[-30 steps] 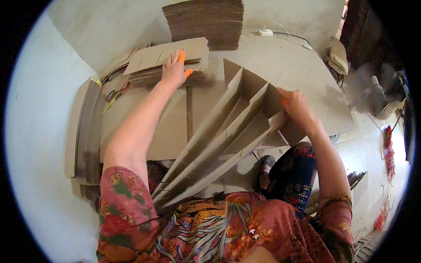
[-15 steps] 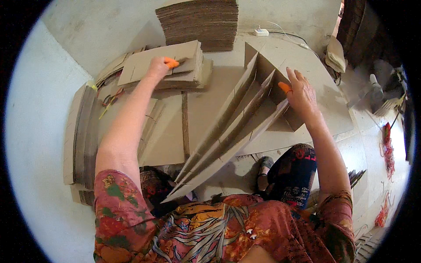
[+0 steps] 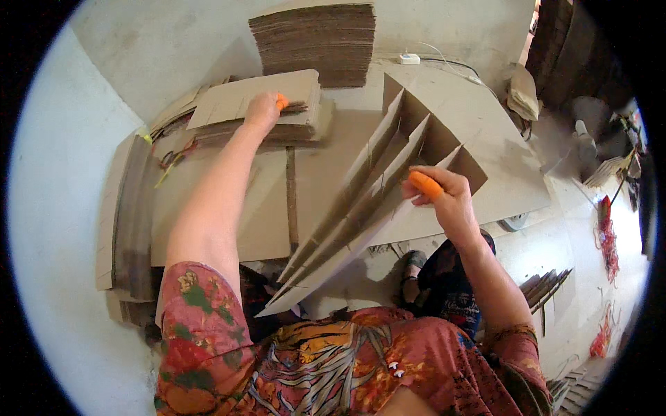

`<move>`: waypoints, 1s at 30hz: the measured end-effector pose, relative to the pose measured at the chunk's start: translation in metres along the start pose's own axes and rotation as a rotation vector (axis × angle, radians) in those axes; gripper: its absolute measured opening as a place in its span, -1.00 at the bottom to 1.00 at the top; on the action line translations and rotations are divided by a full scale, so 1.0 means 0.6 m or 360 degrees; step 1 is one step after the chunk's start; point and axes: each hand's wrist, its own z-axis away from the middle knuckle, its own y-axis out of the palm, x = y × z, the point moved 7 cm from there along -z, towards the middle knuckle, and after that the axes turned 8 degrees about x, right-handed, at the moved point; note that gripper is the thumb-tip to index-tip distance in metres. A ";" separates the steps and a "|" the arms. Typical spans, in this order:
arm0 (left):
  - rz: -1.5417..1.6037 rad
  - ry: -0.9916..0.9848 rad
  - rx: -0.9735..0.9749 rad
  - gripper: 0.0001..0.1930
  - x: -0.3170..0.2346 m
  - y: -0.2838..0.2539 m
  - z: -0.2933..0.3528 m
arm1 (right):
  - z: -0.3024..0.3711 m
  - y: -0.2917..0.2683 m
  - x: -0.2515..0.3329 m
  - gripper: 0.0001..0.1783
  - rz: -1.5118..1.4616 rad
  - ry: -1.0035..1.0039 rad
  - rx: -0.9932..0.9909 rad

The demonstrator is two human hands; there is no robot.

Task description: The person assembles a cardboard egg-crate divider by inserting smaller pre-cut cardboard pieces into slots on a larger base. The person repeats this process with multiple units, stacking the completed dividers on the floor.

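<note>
Cardboard divider (image 3: 357,201): far end on surface (image 3: 492,135), near end overhanging | done: three long strips (image 3: 392,166) fanned off cross piece (image 3: 475,170) | remaining, likely: near length uncrossed | left hand (image 3: 264,112) curled at stack (image 3: 225,102), right hand (image 3: 446,197) at divider; grips: can't tell

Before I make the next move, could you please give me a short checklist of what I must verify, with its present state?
1. Left hand closed on thin cardboard pieces: ok.
2. Right hand firmly gripping the nearest long strip: cannot tell; its fingers are at the strip, but contact is unclear.
3. Orange finger covers on both hands: ok.
4. Stack below the left hand squared up: not ok; lower sheets jut out on the right.
5. White power socket away from both hands: ok.
</note>
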 end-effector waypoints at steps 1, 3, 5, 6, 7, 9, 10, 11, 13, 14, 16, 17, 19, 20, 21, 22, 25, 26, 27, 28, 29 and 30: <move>0.0011 0.0003 -0.0047 -0.84 0.003 -0.011 -0.003 | 0.011 -0.003 -0.004 -0.75 -0.0043 0.0018 -0.0021; 0.0025 -0.0001 -0.0149 -0.85 0.015 -0.041 -0.003 | 0.026 -0.008 -0.010 -0.75 -0.0135 0.0049 -0.0049; 0.0361 0.0184 -0.0472 -0.87 -0.026 -0.070 0.021 | 0.030 -0.018 -0.013 -0.74 -0.0208 0.0058 -0.0039; 0.0533 0.0273 -0.0629 -0.86 -0.048 -0.086 0.043 | 0.031 -0.023 -0.014 -0.73 -0.0246 0.0066 -0.0034; 0.0536 0.0447 -0.0647 -0.84 -0.098 -0.095 0.073 | 0.034 -0.030 -0.017 -0.72 -0.0286 0.0083 -0.0035; 0.0478 0.0793 -0.0667 -0.80 -0.193 -0.099 0.151 | 0.021 -0.021 -0.014 -0.67 -0.0619 0.0137 0.0075; 0.0419 0.0966 -0.0667 -0.78 -0.233 -0.089 0.193 | 0.013 -0.015 -0.012 -0.66 -0.0874 0.0113 0.0132; 0.0424 0.1231 -0.0596 -0.72 -0.277 -0.071 0.238 | 0.004 -0.014 -0.012 -0.64 -0.1124 0.0086 0.0184; 0.0528 0.1542 -0.0257 -0.63 -0.344 -0.029 0.310 | -0.010 -0.031 -0.025 -0.68 -0.1300 0.0157 0.0022; 0.0611 0.1596 -0.0002 -0.64 -0.365 -0.018 0.330 | -0.010 -0.045 -0.027 -0.70 -0.1256 0.0130 -0.0200; 0.0801 0.1234 -0.0097 -0.65 -0.353 -0.018 0.334 | 0.013 -0.080 -0.029 -0.74 -0.1112 0.0193 -0.0575; 0.0890 0.1049 -0.0144 -0.66 -0.343 -0.018 0.331 | 0.024 -0.099 -0.013 -0.74 -0.0967 0.0060 -0.0628; 0.0841 0.0502 0.0240 -0.65 -0.300 0.014 0.307 | 0.056 -0.148 0.010 -0.72 -0.0666 -0.0202 -0.0741; 0.0801 0.0241 0.0426 -0.64 -0.273 0.023 0.300 | 0.067 -0.184 -0.004 -0.73 -0.0517 -0.0306 -0.0770; 0.0749 -0.0026 0.0605 -0.64 -0.249 0.033 0.299 | 0.077 -0.218 -0.018 -0.72 -0.0371 -0.0407 -0.0801; 0.0640 0.0001 0.0597 -0.66 -0.243 0.026 0.305 | 0.083 -0.217 -0.006 -0.71 -0.0442 -0.0367 -0.0794; 0.0484 0.0080 0.0560 -0.73 -0.234 0.010 0.333 | 0.105 -0.200 0.034 -0.78 -0.0387 -0.0530 -0.0691; 0.0553 0.0091 0.0533 -0.75 -0.231 0.003 0.342 | 0.112 -0.199 0.036 -0.80 -0.0314 -0.0579 -0.0685; 0.0622 0.0101 0.0507 -0.77 -0.228 -0.006 0.351 | 0.117 -0.199 0.037 -0.81 -0.0242 -0.0627 -0.0677; 0.0514 0.0097 0.0514 -0.78 -0.226 -0.017 0.361 | 0.120 -0.202 0.030 -0.79 -0.0241 -0.0596 -0.0659; 0.0502 0.0105 0.0507 -0.78 -0.217 -0.018 0.368 | 0.122 -0.209 0.020 -0.77 -0.0239 -0.0567 -0.0640; 0.0491 0.0114 0.0501 -0.79 -0.204 -0.017 0.375 | 0.124 -0.213 0.010 -0.74 -0.0236 -0.0538 -0.0622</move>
